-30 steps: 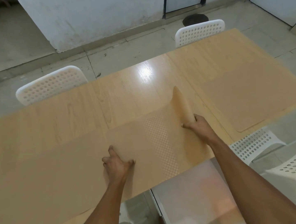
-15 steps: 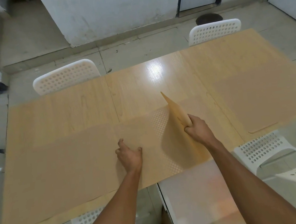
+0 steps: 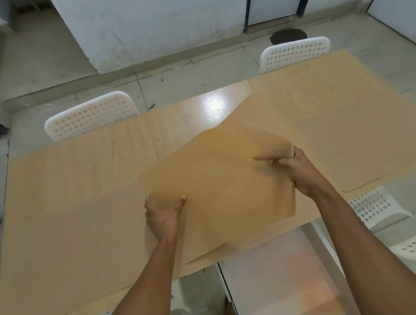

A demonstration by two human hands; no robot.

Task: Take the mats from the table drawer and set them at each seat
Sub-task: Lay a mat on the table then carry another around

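Head view: right hand [image 3: 297, 169] pinches the lifted mat [image 3: 220, 182] at its far-right corner. Left hand [image 3: 162, 213] grips its near-left edge, so the long axis runs diagonally across the table [image 3: 84, 171].

Both bare forearms reaching forward, spread apart. Left hand [image 3: 163, 214] lying palm-down, fingers and thumb pinching near edge of thin tan flexible mat [image 3: 220, 182]. Right hand [image 3: 294, 169] sitting farther forward and higher, fist curling closed around mat's rolled-over corner, knuckles facing up.
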